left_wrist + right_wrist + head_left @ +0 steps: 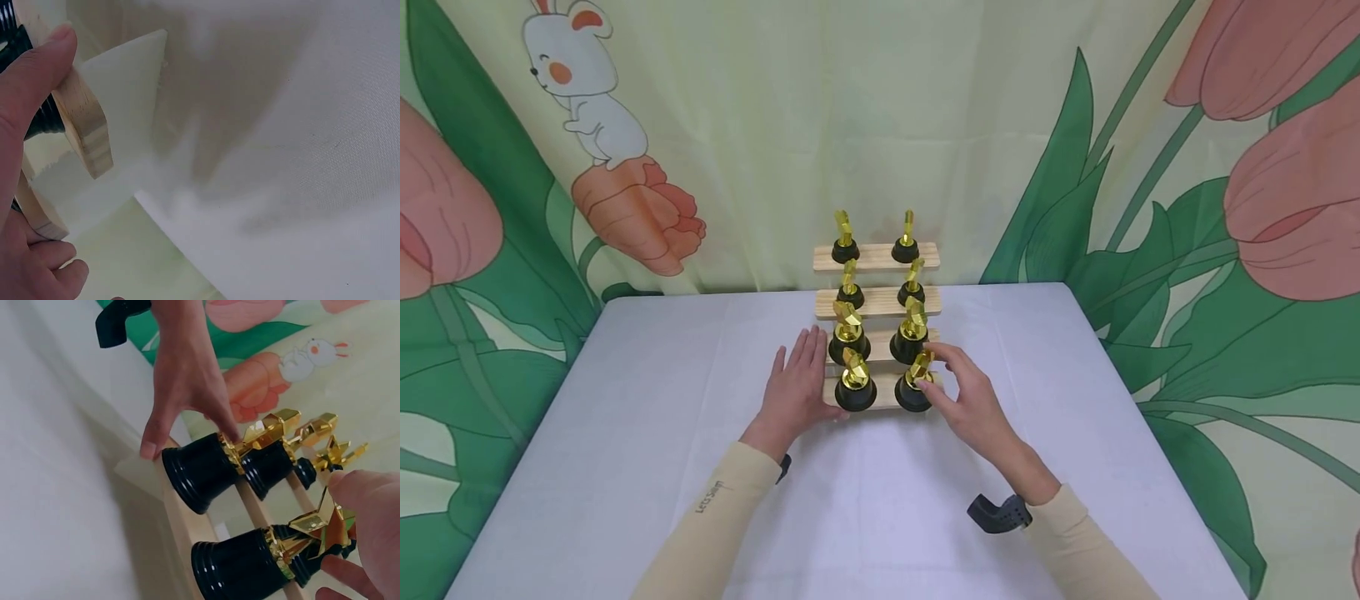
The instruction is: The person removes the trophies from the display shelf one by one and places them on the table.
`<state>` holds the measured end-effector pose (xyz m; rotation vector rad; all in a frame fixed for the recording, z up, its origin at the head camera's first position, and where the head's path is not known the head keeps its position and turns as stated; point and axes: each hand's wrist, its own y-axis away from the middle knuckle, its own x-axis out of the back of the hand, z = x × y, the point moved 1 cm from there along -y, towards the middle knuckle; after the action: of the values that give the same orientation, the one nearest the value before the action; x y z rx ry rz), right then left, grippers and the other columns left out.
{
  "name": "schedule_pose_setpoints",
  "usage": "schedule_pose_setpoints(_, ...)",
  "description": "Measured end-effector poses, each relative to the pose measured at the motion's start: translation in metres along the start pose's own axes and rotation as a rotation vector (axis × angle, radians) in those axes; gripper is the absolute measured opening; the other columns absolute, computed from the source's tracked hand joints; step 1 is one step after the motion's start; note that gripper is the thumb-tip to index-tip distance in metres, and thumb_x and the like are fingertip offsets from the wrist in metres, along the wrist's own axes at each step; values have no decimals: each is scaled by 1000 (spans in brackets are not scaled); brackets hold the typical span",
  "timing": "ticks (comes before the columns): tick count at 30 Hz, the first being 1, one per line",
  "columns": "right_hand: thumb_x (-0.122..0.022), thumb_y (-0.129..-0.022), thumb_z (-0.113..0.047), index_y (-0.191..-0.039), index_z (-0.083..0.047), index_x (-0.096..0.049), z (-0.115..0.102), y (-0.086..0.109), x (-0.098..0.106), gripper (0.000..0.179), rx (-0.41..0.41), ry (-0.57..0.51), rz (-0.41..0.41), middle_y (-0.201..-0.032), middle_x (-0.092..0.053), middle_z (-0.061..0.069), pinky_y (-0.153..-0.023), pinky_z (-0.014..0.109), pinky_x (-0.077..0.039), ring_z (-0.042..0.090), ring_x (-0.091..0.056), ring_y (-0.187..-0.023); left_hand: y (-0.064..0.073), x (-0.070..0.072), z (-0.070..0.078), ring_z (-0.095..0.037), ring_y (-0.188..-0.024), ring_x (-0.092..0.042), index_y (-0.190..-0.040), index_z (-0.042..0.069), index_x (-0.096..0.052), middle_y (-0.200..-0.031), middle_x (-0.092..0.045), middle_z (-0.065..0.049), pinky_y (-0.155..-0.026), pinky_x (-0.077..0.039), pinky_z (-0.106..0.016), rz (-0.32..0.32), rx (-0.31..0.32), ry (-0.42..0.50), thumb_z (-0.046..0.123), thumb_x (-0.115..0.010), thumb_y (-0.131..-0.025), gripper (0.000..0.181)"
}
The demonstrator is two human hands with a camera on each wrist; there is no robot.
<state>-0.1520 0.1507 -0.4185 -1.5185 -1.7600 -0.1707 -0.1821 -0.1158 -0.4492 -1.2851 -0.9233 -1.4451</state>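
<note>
A stepped wooden stand (pixel 883 346) carries several small trophies with black bases and gold tops, two on each step. On its left side my left hand (pixel 797 383) rests with fingers extended, the thumb at the front edge of the lowest step. That thumb (pixel 44 69) lies against the wood in the left wrist view. With my right hand (pixel 973 408) I pinch the gold star top of the front right trophy (pixel 913 392), whose base stands on the lowest step. The right wrist view shows thumb and fingers about this star (pixel 322 525). Beside it stands the front left trophy (pixel 855 383).
A white cloth covers the table (pixel 647 433) around the stand. Behind the table hangs a curtain (pixel 887 108) printed with tulips and a rabbit. Both forearms wear beige sleeves, and a black wrist device (pixel 1000 512) sits at the right wrist.
</note>
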Motion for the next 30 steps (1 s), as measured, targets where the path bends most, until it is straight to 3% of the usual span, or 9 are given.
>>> schedule_pose_setpoints(11, -73, -90, -11, -132, -10, -58, 3, -2, -7, 45, 5, -61, 68, -130, -64, 4, -102, 39, -51, 19, -62, -121, 0, -2, 1, -32, -155, -10, -158, 0, -4, -167, -7, -16, -122, -17, -59, -36, 21, -48, 64, -86, -61, 142)
schedule_pose_setpoints(22, -78, -84, -8, -131, -6, -56, 1, -3, -15, 52, 5, -118, 84, -124, -68, 5, -99, 39, -53, 21, -65, -114, -1, -3, 1, -33, -155, -11, -158, 0, -5, -167, -8, -17, -120, -22, -60, -50, 33, -27, 62, -86, -62, 140)
schedule_pose_setpoints(30, -75, -87, -5, -132, -7, -55, -1, 0, -12, 50, 24, -155, 73, -126, -65, 4, -100, 35, -52, 20, -64, -114, 0, -3, 2, -34, -154, -13, -158, 1, -4, -167, -8, -16, -118, -24, -62, -52, 33, -20, 61, -87, -62, 141)
